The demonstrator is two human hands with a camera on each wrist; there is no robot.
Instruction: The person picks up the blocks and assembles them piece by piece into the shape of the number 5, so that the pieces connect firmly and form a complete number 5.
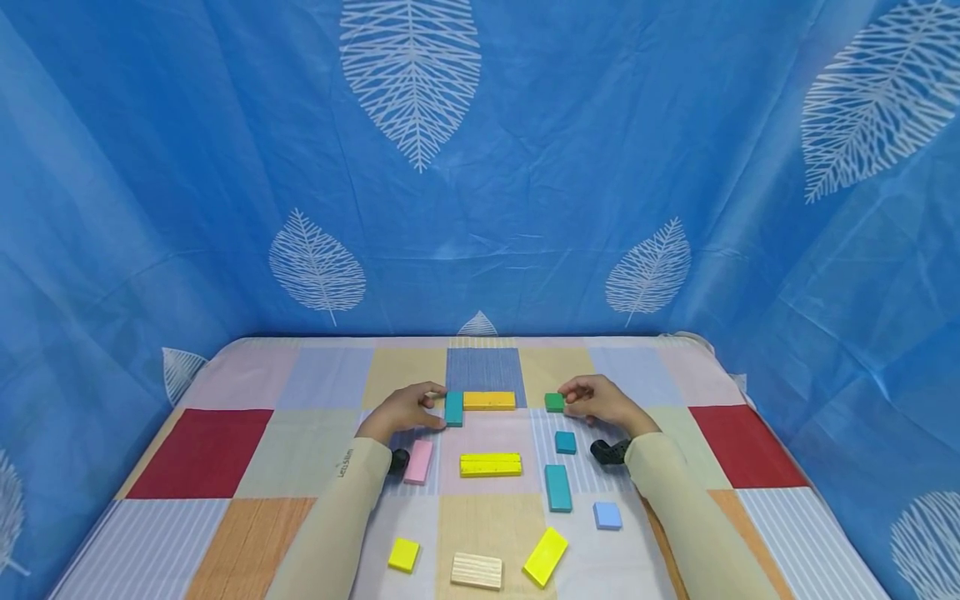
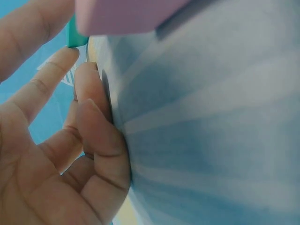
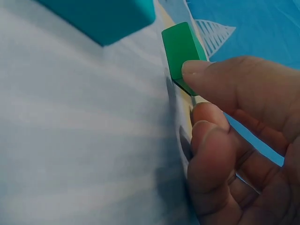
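My left hand point(image 1: 402, 412) reaches to a teal rectangular block point(image 1: 453, 409), thumb and forefinger at its left side. Only a corner of that teal block point(image 2: 77, 35) shows in the left wrist view; the other fingers curl against the cloth. An orange block point(image 1: 489, 401) lies crosswise, its left end against the teal one. Farther right, my right hand point(image 1: 602, 401) pinches a small green block point(image 1: 554, 402) by its right side. The thumb lies on the green block point(image 3: 180, 51) in the right wrist view, with the remaining fingers curled below.
Nearer me lie a pink block point(image 1: 418, 462), two yellow strips point(image 1: 491, 465) side by side, a small teal block point(image 1: 566, 442), a long teal block point(image 1: 558, 487), a light blue block point(image 1: 607, 515), a wooden block point(image 1: 477, 571) and yellow blocks point(image 1: 546, 557). A blue curtain point(image 1: 480, 208) hangs behind.
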